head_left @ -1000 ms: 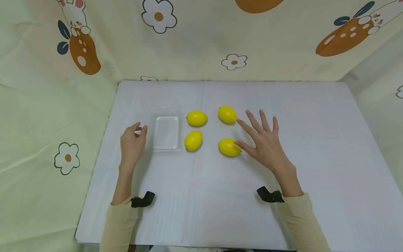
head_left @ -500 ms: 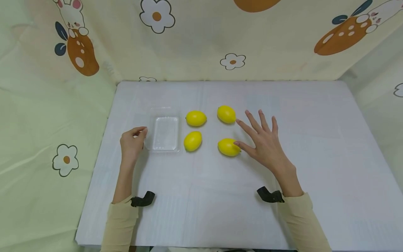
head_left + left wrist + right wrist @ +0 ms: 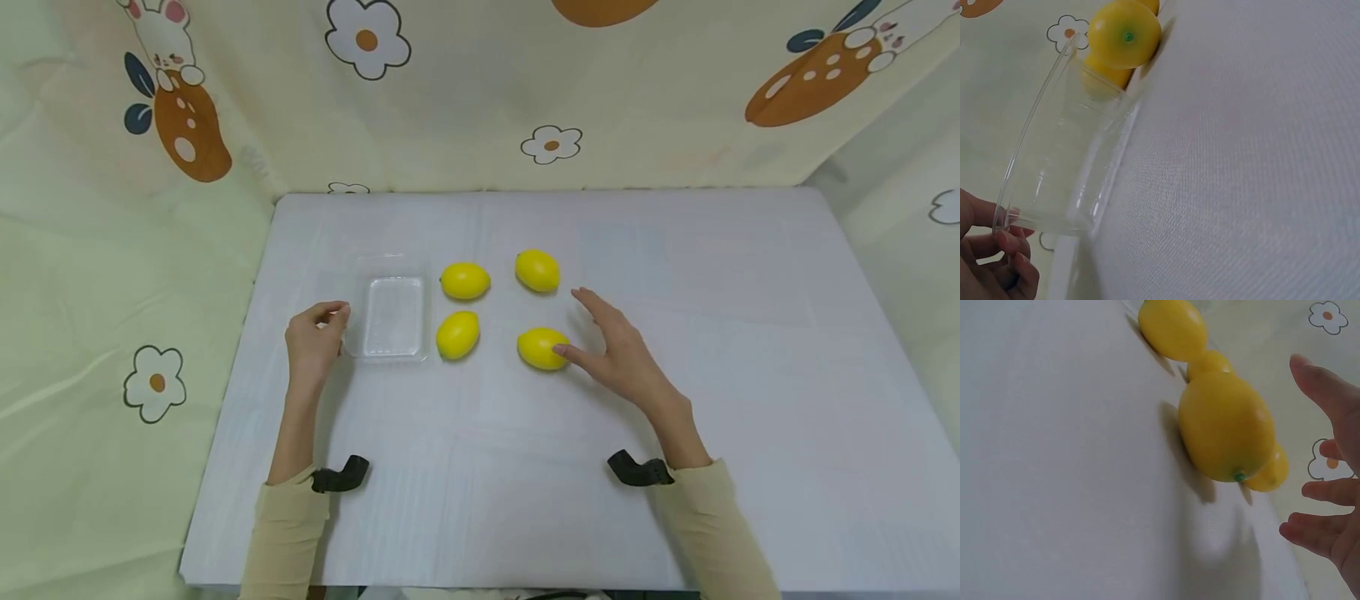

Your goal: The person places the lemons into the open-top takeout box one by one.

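The left hand (image 3: 315, 343) pinches the rim of a clear, rectangular plastic container (image 3: 395, 317); the right hand (image 3: 624, 357) – thumb and fingers spread apart – hovers just beside a yellow, oval lemon (image 3: 537, 348). Behind that lies a second lemon (image 3: 537, 271); two more lemons (image 3: 465, 281) sit just right of the container – all on the white tabletop (image 3: 480, 500).
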Demonstrator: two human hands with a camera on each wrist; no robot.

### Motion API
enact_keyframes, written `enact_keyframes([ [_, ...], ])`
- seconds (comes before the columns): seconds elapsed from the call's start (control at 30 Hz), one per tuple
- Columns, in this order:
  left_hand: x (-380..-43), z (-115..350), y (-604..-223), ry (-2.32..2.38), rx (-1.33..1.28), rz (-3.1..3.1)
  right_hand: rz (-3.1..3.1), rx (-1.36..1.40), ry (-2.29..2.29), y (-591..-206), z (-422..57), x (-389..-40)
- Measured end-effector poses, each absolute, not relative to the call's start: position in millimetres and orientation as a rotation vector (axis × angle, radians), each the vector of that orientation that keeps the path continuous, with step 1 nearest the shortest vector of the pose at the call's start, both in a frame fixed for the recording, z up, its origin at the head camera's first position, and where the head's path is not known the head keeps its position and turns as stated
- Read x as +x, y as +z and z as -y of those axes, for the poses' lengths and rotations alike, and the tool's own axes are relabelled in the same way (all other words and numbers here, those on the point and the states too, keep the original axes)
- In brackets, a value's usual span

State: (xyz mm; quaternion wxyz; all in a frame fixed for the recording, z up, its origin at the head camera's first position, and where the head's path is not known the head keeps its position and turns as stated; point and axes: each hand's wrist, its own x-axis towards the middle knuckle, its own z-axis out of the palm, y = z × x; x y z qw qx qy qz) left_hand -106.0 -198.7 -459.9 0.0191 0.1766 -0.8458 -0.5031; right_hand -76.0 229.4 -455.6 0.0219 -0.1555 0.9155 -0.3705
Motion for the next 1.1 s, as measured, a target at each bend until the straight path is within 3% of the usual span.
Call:
enact_keyframes([
  [0.53, -105.4, 198.6, -458.6, -1.569, 0.540, 2.624, -2.745, -0.546, -1.013, -471.2, -199.2, -67.1],
  [1.1, -106.0, 197.0, -455.8, -1.597, 0.585, 2.620, -2.836, -0.681, -1.069, -473.5, -198.6, -65.1],
])
